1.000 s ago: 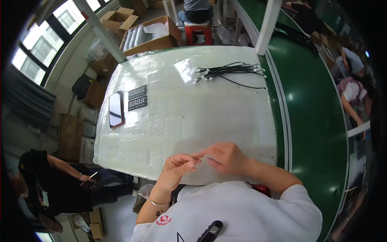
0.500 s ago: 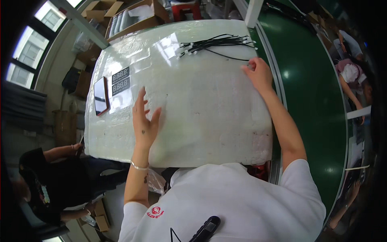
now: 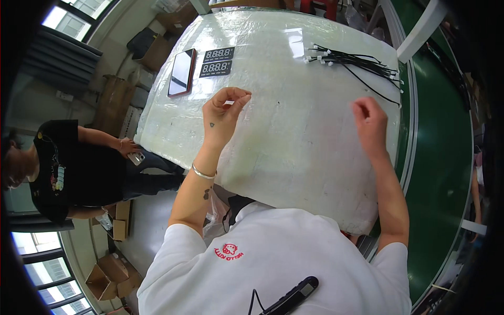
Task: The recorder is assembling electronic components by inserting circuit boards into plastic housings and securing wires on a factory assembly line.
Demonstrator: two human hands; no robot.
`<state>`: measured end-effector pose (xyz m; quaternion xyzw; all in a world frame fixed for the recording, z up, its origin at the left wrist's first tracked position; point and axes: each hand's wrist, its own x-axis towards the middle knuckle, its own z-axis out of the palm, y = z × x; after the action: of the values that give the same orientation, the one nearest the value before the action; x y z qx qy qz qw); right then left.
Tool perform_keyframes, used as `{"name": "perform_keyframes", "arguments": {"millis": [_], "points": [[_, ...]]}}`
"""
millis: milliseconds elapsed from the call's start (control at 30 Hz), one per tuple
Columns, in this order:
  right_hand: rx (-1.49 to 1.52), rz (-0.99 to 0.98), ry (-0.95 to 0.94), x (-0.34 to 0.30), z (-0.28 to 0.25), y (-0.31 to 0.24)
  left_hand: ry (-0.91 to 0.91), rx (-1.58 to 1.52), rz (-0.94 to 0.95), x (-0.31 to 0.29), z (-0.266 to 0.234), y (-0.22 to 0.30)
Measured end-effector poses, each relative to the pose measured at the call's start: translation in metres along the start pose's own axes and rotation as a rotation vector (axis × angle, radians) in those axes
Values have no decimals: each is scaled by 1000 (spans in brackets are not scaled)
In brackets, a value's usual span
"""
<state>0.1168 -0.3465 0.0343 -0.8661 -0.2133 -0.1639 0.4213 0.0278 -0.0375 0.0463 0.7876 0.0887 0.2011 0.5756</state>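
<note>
My left hand (image 3: 222,116) is raised over the left-middle of the white table (image 3: 304,152). Its thumb and forefinger are pressed together; anything between them is too small to see. Over the table's right side, my right hand (image 3: 371,126) has its fingers curled in, slightly blurred, and what they may hold is hidden. Beyond it lies a bundle of thin black cables (image 3: 362,61) with small white connectors at their ends. One cable strays from the bundle toward the right edge. Two dark digit display modules (image 3: 216,68) lie beyond my left hand.
A phone (image 3: 181,73) with a red edge rests left of the displays. A white post (image 3: 423,31) rises at the far right corner, beside a green surface (image 3: 438,173). At left stands a person in black (image 3: 94,163); open cardboard boxes (image 3: 111,275) sit on the floor.
My view has turned, shifting the table's contents. My left hand has gone from spread fingers to a pinch. My right hand has drawn back from the stray cable's end, fingers curled.
</note>
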Motion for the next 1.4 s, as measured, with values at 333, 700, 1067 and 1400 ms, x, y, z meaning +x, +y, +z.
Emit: {"name": "perform_keyframes", "arguments": {"millis": [333, 700, 1067, 1400], "points": [[199, -360, -302, -6, 114, -89, 195, 184, 128, -31, -159, 41], [113, -147, -245, 5, 123, -56, 370, 142, -70, -99, -150, 19], [352, -517, -580, -65, 111, -169, 397, 48, 156, -111, -149, 53], [363, -813, -43, -27, 22, -201, -432, -982, -365, -66, -47, 82]]}}
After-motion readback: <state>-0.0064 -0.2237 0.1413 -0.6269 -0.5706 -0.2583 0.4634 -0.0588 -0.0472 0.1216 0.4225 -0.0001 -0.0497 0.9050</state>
